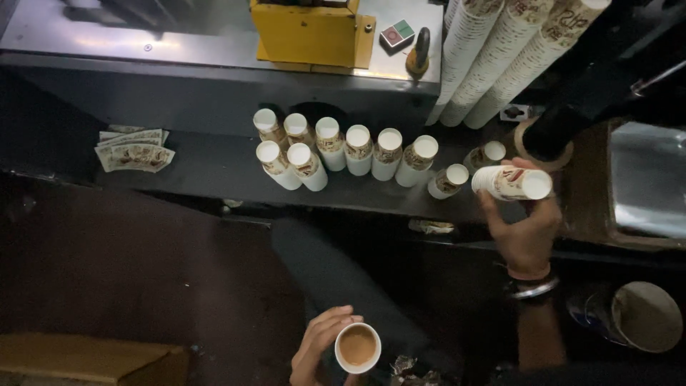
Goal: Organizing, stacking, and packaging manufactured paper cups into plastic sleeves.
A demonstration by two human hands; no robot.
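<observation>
My left hand [319, 344] holds a small paper cup of brown drink [357, 347] low in the view, near my lap. My right hand [525, 232] is raised and grips a short stack of nested printed paper cups [513, 182], lying sideways with the white bases facing right. Just left of that stack, several upside-down paper cups [343, 150] stand in two loose rows on a dark shelf [214, 171]. Two more cups [450, 180] lie tilted at the row's right end, close to my right hand.
Three tall cup stacks [500, 57] lean at the upper right. A yellow machine box [311, 32] sits on a metal top with a small red-green box [396, 34]. Flat printed cup blanks [133, 151] lie fanned at left. A metal container [647, 314] is at lower right, a cardboard box [86, 357] lower left.
</observation>
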